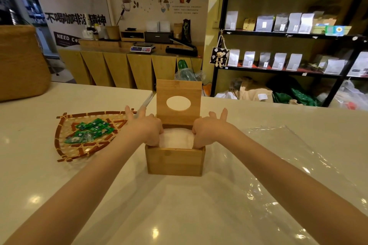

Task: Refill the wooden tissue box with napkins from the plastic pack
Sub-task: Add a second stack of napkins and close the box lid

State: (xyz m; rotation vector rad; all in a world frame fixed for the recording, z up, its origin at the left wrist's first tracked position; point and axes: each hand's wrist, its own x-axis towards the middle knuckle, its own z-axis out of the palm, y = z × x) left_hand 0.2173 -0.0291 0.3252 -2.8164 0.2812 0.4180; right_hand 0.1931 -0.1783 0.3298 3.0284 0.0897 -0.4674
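The wooden tissue box (175, 162) stands on the white counter in front of me, its hinged lid (178, 89) with an oval hole raised upright at the back. A stack of white napkins (176, 139) sits inside the box. My left hand (146, 126) grips the stack's left side, fingers curled down between napkins and box wall. My right hand (208, 127) grips the right side the same way. The clear plastic pack (282, 157) lies flat and crumpled on the counter to the right of the box.
A woven bamboo tray (65, 141) with several green sachets lies left of the box. A large woven basket (22, 65) stands at the far left. The counter's far edge (258, 100) runs behind the box; shelves of bags stand beyond.
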